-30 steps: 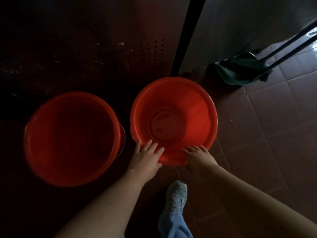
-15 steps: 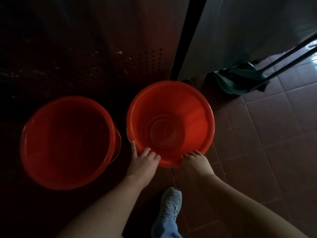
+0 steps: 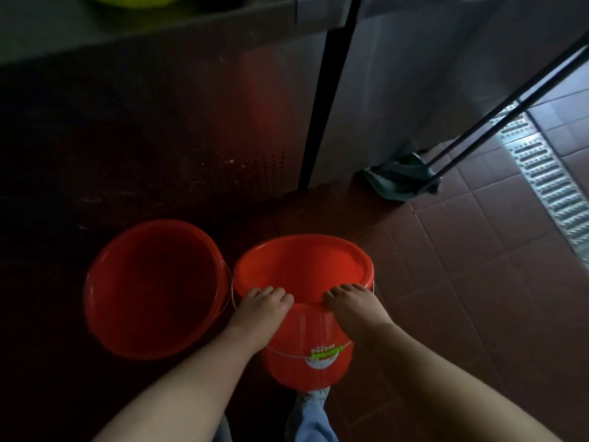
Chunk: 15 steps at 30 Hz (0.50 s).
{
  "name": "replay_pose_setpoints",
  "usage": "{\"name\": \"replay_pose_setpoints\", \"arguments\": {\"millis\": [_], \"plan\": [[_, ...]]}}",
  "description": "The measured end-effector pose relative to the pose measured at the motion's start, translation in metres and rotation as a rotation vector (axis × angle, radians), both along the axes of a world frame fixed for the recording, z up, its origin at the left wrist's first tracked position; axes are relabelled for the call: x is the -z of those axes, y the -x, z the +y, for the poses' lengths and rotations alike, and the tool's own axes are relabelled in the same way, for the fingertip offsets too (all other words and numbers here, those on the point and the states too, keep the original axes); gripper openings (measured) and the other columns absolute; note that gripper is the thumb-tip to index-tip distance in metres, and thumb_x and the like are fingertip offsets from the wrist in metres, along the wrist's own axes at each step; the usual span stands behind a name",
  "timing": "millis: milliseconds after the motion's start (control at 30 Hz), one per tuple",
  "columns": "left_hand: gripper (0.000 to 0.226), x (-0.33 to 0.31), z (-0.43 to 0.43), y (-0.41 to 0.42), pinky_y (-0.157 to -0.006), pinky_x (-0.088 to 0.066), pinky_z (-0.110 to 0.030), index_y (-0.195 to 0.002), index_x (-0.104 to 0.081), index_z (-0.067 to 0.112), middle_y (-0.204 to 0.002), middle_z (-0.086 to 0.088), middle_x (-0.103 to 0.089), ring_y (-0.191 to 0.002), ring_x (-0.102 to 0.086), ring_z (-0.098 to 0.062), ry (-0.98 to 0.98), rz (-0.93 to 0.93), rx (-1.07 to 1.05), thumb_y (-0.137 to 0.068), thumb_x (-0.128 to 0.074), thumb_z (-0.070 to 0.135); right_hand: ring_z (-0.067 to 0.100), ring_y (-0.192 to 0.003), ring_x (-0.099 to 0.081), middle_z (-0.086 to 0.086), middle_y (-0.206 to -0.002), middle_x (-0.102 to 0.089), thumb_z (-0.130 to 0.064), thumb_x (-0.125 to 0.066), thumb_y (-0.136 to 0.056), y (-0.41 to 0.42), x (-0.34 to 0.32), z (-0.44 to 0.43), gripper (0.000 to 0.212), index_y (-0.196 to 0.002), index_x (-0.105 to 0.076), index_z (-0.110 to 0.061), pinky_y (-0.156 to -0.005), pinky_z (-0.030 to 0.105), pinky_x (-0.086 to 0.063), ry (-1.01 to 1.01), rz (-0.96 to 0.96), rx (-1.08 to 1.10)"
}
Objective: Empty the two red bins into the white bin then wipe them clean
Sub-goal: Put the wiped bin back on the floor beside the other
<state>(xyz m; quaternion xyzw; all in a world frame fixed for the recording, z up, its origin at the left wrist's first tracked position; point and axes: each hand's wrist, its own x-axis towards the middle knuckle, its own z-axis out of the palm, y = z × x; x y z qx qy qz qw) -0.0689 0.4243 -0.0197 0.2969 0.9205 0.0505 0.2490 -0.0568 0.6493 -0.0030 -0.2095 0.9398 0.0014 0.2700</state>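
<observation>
Two red bins stand side by side in the dim light. The right red bin [image 3: 306, 333] is raised and tilted away from me, its outer wall with a label and thin wire handle showing. My left hand [image 3: 261, 309] grips its near rim on the left, fingers curled over the edge. My right hand [image 3: 352, 309] grips the same rim on the right. The left red bin [image 3: 153, 288] sits on the dark floor, untouched, its inside in shadow. No white bin is in view.
A dark metal cabinet front [image 3: 178, 138] rises just behind the bins. A green dustpan [image 3: 400, 178] with long black handles leans at the right wall. A metal drain grate [image 3: 541, 173] crosses the brown tiled floor [image 3: 462, 282]. My shoe [image 3: 310, 400] is under the bin.
Both hands went from touching the right bin's near rim to curling over it, and the bin has come up off the floor and tipped. The view has swung upward.
</observation>
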Motion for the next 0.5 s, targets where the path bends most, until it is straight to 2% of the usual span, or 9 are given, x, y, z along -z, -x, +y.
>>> {"name": "replay_pose_setpoints", "arguments": {"millis": [100, 233, 500], "plan": [[0.03, -0.054, -0.007, -0.01, -0.096, -0.04, -0.04, -0.124, -0.05, 0.019, -0.121, -0.001, -0.056, -0.115, -0.053, -0.026, 0.019, 0.024, 0.058, -0.097, -0.042, 0.009, 0.027, -0.108, -0.061, 0.003, -0.114, -0.064, -0.02, -0.041, -0.098, -0.018, -0.052, -0.006, 0.031, -0.125, -0.056, -0.017, -0.1, 0.04, -0.044, 0.01, 0.02, 0.014], [0.033, -0.161, -0.024, -0.02, -0.096, -0.039, -0.044, -0.129, -0.047, 0.018, -0.127, -0.004, -0.054, -0.119, -0.052, -0.029, 0.057, 0.095, 0.118, -0.097, -0.042, 0.009, 0.028, -0.111, -0.059, 0.002, -0.116, -0.063, -0.02, -0.041, -0.093, -0.035, -0.153, -0.02, 0.033, -0.123, -0.055, -0.019, -0.098, 0.041, -0.042, 0.011, 0.09, 0.019], [0.035, -0.356, -0.059, -0.032, -0.086, -0.044, -0.041, -0.126, -0.049, 0.018, -0.122, -0.003, -0.056, -0.112, -0.056, -0.028, 0.059, 0.307, 0.164, -0.094, -0.041, 0.004, 0.022, -0.118, -0.056, -0.003, -0.124, -0.06, -0.02, -0.047, -0.095, -0.052, -0.347, -0.055, 0.034, -0.129, -0.051, -0.022, -0.102, 0.035, -0.039, -0.025, 0.214, 0.042]]}}
